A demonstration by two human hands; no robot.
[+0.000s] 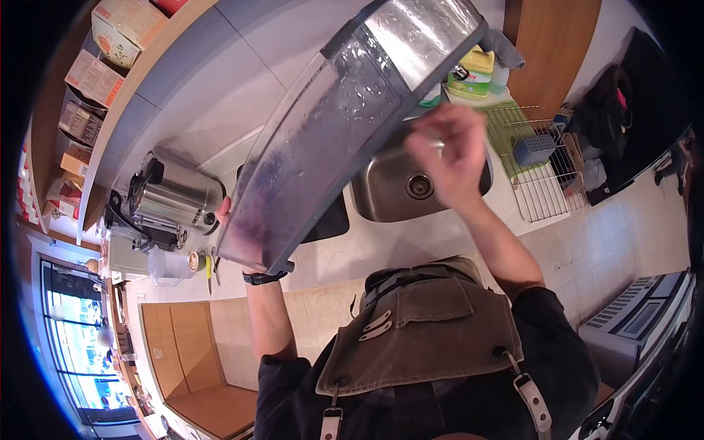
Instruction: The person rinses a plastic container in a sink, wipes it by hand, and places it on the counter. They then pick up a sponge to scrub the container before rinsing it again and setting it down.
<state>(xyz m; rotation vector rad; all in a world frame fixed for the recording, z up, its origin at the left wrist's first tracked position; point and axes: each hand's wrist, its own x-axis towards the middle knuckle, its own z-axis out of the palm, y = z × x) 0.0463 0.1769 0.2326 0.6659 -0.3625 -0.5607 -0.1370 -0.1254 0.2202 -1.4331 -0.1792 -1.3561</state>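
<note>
A long, smoke-tinted see-through plastic container [323, 139] with a shiny steel panel [425, 37] at its upper end is held tilted over the counter and sink. Water drops cover its surface. My left hand [223, 210] grips its lower end; the fingertips show at the edge and the rest appears dimly through the plastic. Just right of the container, above the steel sink [381, 207], is my right hand [451, 154]. It is smeared by motion, with fingers partly curled, and I cannot make out anything in it.
A steel urn [180, 194], a clear plastic jug [167, 265] and a yellow-handled knife [209, 273] stand or lie at left. Right of the sink are a wire rack [539, 192] and a yellow bottle [471, 73]. A shelf with boxes [95, 78] runs along upper left.
</note>
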